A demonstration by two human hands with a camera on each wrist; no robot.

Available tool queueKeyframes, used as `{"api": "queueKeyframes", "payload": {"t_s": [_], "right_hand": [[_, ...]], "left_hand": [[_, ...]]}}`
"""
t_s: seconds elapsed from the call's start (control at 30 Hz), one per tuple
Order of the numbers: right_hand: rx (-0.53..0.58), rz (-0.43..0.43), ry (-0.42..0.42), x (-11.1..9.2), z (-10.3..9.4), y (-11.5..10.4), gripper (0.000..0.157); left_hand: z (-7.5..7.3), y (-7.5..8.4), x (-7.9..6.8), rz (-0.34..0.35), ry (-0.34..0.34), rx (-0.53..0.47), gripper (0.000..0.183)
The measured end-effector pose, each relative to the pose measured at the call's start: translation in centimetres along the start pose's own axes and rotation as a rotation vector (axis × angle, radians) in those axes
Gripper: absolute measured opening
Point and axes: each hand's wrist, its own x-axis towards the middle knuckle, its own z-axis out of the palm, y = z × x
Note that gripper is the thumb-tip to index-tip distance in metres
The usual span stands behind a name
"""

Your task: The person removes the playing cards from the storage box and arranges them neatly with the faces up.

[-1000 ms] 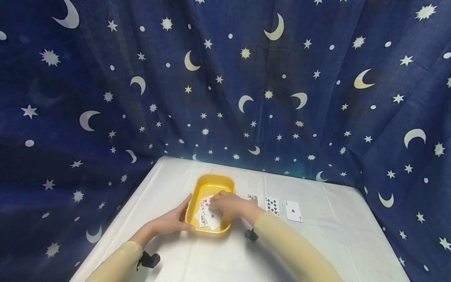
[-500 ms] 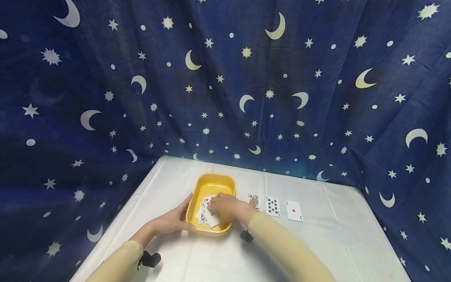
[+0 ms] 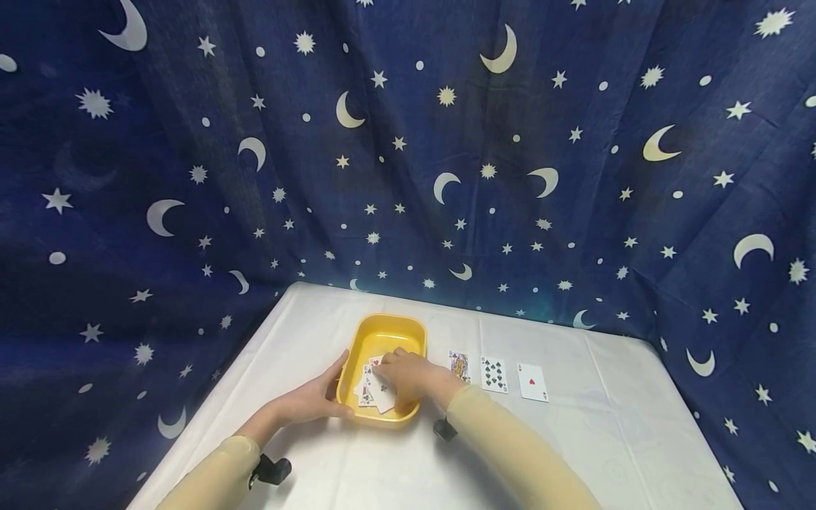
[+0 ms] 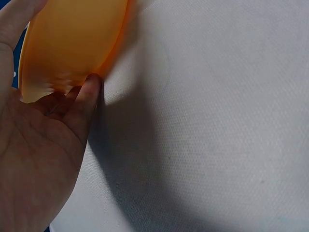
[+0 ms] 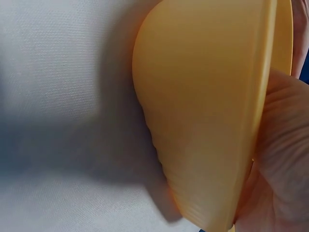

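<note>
A yellow plastic tray point(image 3: 387, 324) stands on the white-covered table, also seen as a yellow wall in both wrist views. My left hand point(image 3: 310, 399) holds its left side, fingers along the outer wall and thumb at the near corner. In the left wrist view, fingertips point(image 4: 90, 89) press against the wall. Several face-up playing cards point(image 3: 383, 398) overlap in the tray, with clubs and a red heart showing. My right hand point(image 3: 408, 375) reaches over the right rim onto the cards. Its fingertips are mostly hidden, and the right wrist view shows only the hand point(image 5: 285, 130) behind the wall.
Right of the tray, a face card of clubs point(image 3: 459, 364), a black spot card point(image 3: 494, 374) and an ace of hearts point(image 3: 532, 382) lie face up in a row on the white cloth point(image 3: 612, 432). A dark blue star-and-moon curtain point(image 3: 408, 177) hangs around the table.
My right hand and forearm have shifted slightly left, uncovering more of the face card beside the tray. The heart card in the tray is now more covered. The left hand stays on the tray.
</note>
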Motion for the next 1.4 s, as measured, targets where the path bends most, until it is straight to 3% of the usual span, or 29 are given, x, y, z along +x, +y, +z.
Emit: {"api": "queueKeyframes", "payload": {"t_s": [0.47, 0.8, 1.07, 1.23, 1.4], "right_hand": [[0.029, 0.010, 0.012, 0.3, 0.4, 0.5, 0.085], [0.101, -0.019, 0.113, -0.3, -0.1, 1.0, 0.081], [0.112, -0.015, 0.191, -2.8, -2.5, 2.5, 0.087], [0.176, 0.011, 0.240, -4.8, -3.8, 3.9, 0.090], [0.205, 0.059, 0.264, -6.6, -4.2, 5.8, 0.090]], "left_hand": [[0.2, 0.0, 0.1, 0.008, 0.004, 0.021, 0.124], [0.2, -0.1, 0.0, 0.010, 0.008, 0.029, 0.124], [0.4, -0.1, 0.1, -0.011, 0.015, 0.032, 0.125], [0.3, 0.0, 0.0, -0.017, 0.024, 0.025, 0.127], [0.2, 0.1, -0.1, -0.007, 0.016, 0.005, 0.126]]}}
